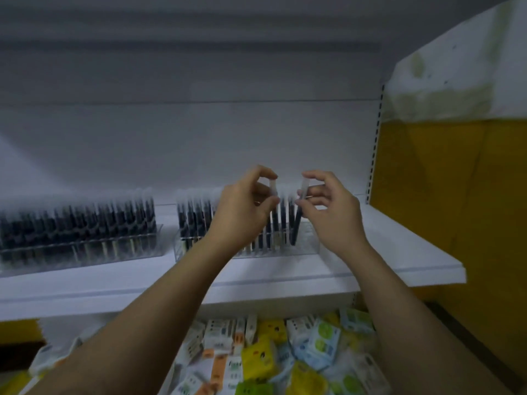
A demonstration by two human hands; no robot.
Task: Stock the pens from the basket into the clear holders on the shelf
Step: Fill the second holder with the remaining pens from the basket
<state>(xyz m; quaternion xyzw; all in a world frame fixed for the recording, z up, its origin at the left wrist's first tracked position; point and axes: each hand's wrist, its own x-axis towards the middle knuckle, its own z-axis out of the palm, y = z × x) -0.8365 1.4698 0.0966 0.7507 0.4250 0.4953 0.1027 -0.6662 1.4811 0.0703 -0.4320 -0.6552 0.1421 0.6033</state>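
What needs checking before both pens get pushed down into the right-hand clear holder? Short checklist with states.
1. Left hand pinches the dark pen with a frosted cap: ok.
2. Right hand pinches the second dark pen: ok.
3. Second dark pen's lower end inside the clear plastic holder: ok.
4. Second dark pen upright: not ok, its top leans right.
5. Free room at the holder's right end: ok.
6. Left pen's tip seated in a slot: cannot tell, too blurred.

I see dark, clear-capped pens (85,220) upright in two clear holders on the shelf (399,252): left holder (85,259) full, right holder (309,246) part-filled.
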